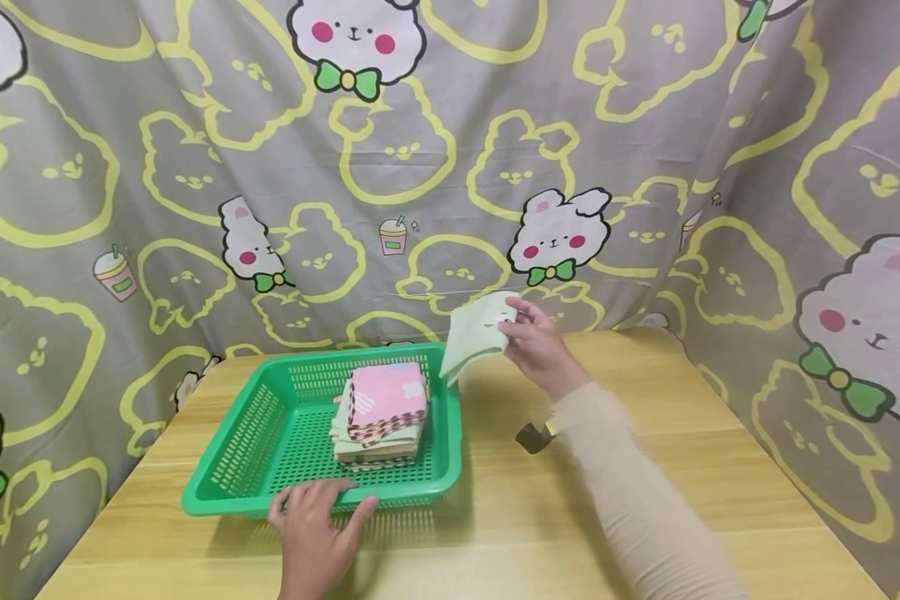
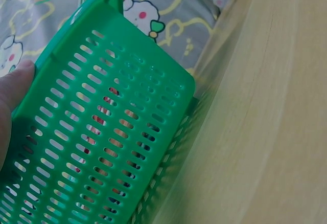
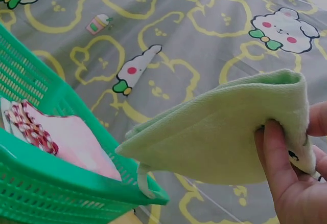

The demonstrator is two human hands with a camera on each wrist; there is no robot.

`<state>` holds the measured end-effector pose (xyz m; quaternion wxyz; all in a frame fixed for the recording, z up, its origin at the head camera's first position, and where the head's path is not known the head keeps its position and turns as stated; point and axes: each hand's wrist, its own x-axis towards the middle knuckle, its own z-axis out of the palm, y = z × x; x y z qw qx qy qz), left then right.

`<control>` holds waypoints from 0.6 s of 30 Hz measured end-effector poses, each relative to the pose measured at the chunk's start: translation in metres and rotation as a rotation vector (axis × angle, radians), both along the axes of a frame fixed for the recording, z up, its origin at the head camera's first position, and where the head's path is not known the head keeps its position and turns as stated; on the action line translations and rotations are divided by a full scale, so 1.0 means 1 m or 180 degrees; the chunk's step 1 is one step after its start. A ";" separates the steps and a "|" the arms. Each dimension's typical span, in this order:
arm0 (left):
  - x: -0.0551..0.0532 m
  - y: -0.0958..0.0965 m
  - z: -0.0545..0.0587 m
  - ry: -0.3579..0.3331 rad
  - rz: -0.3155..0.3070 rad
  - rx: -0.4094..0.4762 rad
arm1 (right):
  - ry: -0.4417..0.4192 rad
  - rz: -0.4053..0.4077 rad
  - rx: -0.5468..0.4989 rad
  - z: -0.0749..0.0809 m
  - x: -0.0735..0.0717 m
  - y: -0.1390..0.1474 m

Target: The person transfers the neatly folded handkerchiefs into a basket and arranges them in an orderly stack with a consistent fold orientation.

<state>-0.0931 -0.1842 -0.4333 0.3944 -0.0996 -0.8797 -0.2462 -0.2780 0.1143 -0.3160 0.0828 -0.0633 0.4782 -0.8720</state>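
Observation:
My right hand [image 1: 536,342] pinches a folded pale green towel [image 1: 476,333] between thumb and fingers, in the air at the right rim of the green plastic basket [image 1: 232,505]. In the right wrist view the towel [image 3: 219,132] shows its folded layers, a small hanging loop and part of a printed face near the fingers. My left hand [image 1: 318,529] grips the basket's near rim, fingers over the edge. Inside the basket, toward its right side, lies a stack of folded towels, a pink one [image 1: 386,396] with a checked edge on top.
The basket stands on a light wooden table [image 1: 510,533], left of centre. Behind and at both sides hangs a grey curtain [image 1: 450,150] with cartoon rabbits and yellow outlines. A small black object [image 1: 534,437] shows beside the right wrist.

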 end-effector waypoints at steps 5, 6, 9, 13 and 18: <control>0.000 -0.001 -0.001 0.0001 0.0004 -0.0008 | 0.0018 0.0037 -0.0119 0.000 0.002 -0.009; 0.000 -0.001 -0.001 -0.0003 0.0005 -0.0009 | 0.0010 0.0035 -0.0120 0.000 0.002 -0.011; 0.000 -0.001 -0.002 -0.0014 0.0003 -0.0009 | 0.0002 0.0055 -0.0092 -0.001 0.002 -0.016; -0.001 -0.001 -0.003 0.0008 -0.0009 -0.0023 | 0.0005 0.0110 -0.0059 -0.003 0.001 -0.023; 0.000 -0.002 -0.003 0.0027 -0.0010 -0.0036 | -0.0006 0.0180 -0.0110 -0.006 0.000 -0.033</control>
